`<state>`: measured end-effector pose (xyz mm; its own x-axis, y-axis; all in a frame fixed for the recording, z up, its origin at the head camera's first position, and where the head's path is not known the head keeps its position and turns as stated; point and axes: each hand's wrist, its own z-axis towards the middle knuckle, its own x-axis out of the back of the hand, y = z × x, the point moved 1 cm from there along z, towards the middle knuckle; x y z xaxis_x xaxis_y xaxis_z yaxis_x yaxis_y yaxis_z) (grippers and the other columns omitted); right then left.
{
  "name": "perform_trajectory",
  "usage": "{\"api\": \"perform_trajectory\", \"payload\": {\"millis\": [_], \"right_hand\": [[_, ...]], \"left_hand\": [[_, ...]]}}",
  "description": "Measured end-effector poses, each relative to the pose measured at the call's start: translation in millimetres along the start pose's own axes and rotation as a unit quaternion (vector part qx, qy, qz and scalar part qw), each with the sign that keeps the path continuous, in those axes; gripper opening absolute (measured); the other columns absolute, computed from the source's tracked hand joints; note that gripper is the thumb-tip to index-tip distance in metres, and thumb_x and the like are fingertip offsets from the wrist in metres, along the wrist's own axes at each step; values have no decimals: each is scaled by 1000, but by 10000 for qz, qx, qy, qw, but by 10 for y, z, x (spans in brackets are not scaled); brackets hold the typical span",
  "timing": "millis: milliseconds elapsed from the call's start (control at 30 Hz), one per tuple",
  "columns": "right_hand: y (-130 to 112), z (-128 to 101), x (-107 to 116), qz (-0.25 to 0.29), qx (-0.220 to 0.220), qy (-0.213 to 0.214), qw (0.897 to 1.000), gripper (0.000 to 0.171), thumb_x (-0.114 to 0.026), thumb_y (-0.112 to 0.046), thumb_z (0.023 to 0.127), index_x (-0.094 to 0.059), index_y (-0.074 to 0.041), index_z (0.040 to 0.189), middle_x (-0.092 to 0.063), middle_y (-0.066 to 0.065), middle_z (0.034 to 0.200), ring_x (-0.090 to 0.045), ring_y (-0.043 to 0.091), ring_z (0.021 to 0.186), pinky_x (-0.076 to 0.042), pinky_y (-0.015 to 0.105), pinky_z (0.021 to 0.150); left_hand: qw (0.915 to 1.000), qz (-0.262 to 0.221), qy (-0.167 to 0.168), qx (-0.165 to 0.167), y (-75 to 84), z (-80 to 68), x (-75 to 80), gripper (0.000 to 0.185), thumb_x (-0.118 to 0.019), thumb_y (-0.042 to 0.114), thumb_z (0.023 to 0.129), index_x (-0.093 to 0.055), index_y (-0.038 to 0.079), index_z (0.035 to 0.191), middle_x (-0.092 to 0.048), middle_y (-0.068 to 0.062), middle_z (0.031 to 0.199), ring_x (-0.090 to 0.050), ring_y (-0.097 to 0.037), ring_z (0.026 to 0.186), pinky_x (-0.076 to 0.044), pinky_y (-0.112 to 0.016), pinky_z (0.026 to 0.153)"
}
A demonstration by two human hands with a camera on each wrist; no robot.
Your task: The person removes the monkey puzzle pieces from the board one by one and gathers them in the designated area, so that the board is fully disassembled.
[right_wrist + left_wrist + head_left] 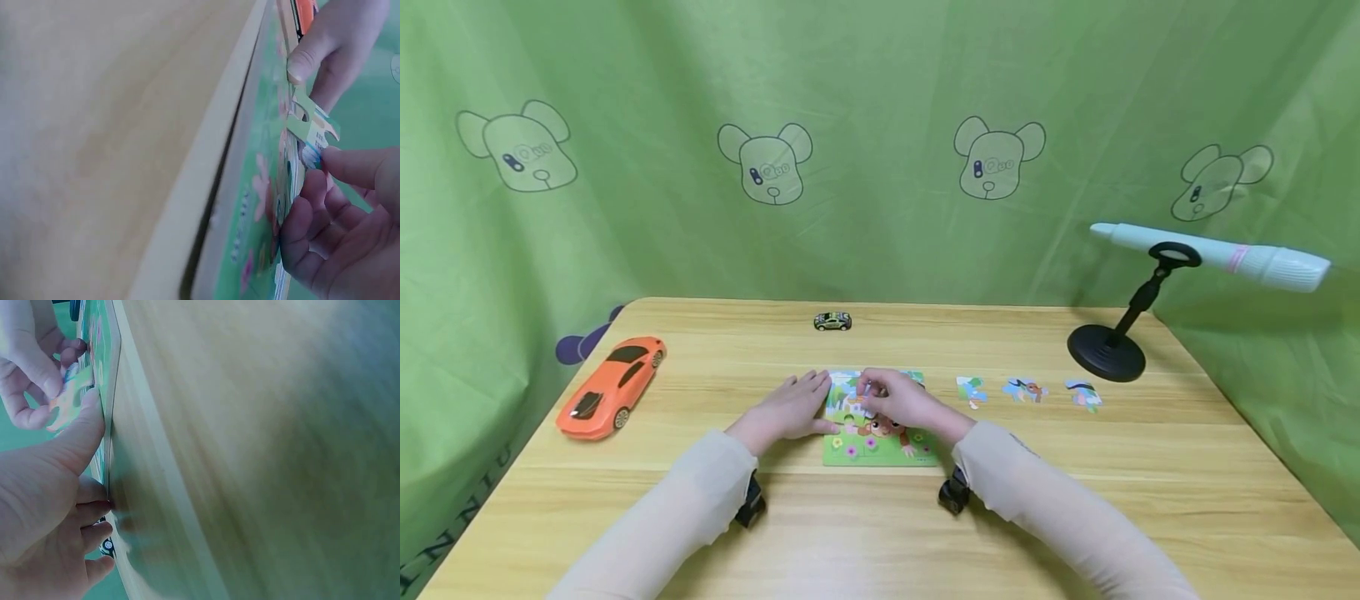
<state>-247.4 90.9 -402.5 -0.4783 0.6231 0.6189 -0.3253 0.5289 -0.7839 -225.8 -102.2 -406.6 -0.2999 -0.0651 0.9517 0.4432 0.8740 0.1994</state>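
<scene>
A jigsaw puzzle board [874, 457] with a green, flowered picture lies flat on the table. My right hand [901, 400] is over its upper middle and pinches a puzzle piece [310, 130] between thumb and fingers. In the right wrist view that piece stands tilted up from the board. My left hand [792, 408] rests at the board's left edge, fingers straight and thumb on the lower left part. In the left wrist view the left thumb tip is close to the held piece; whether they touch I cannot tell. The right hand hides part of the picture.
Three loose puzzle pieces [1025, 389] lie in a row right of the board. Behind is a small toy car [832, 322]; an orange toy car [612, 389] sits at the left. A black stand [1107, 352] at the back right carries a pale blue microphone-shaped object [1217, 252].
</scene>
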Motion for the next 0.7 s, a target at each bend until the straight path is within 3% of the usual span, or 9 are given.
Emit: {"api": "perform_trajectory", "payload": {"millis": [200, 700], "right_hand": [[20, -115, 165, 407, -78, 169, 9990, 4, -59, -4, 88, -59, -6, 92, -55, 7, 81, -53, 19, 67, -49, 29, 58], [414, -698, 739, 338, -459, 351, 9978, 8, -60, -6, 88, -60, 1, 92, -54, 7, 69, -48, 18, 59, -45, 29, 50]], "left_hand": [[10000, 37, 31, -33, 0, 14, -20, 86, -53, 53, 85, -23, -5, 142, -18, -17, 149, -16, -33, 136, -13, -47, 109], [10000, 1, 34, -9, 1, -14, -1, 85, -53, 52, 86, -24, -5, 142, -18, -17, 149, -16, -33, 135, -13, -47, 109]]}}
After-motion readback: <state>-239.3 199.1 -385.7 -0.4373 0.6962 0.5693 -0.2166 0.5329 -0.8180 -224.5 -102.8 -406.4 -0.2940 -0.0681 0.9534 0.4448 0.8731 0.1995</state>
